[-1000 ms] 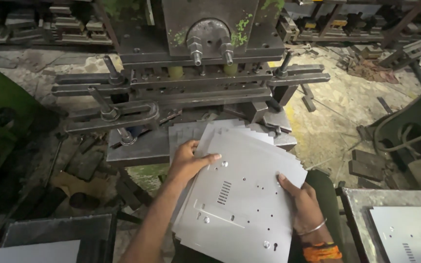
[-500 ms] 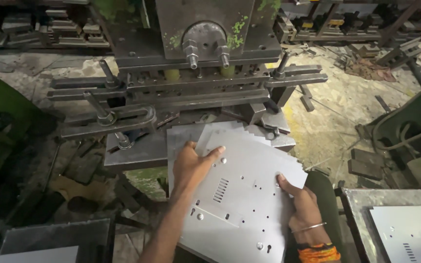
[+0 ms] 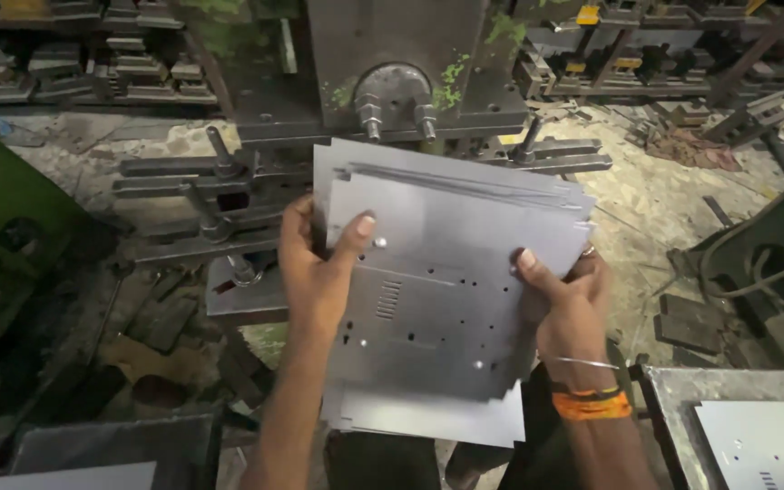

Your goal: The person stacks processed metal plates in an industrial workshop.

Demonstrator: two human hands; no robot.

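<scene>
Item: stack of grey punched metal sheets (image 3: 446,299), held centre frame, raised in front of the press machine (image 3: 392,100). Your left hand (image 3: 319,272) gripped the stack's left edge, thumb laid over the top sheet. Your right hand (image 3: 564,299) clasped the right edge, thumb on top, bangle and orange band at the wrist. Further item: one punched sheet (image 3: 759,445) lay on a table (image 3: 673,386), lower right of frame.

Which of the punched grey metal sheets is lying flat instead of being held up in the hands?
The sheet at the lower right, lying flat on a grey table. The stack of sheets is gripped by the left hand and the right hand.
</scene>
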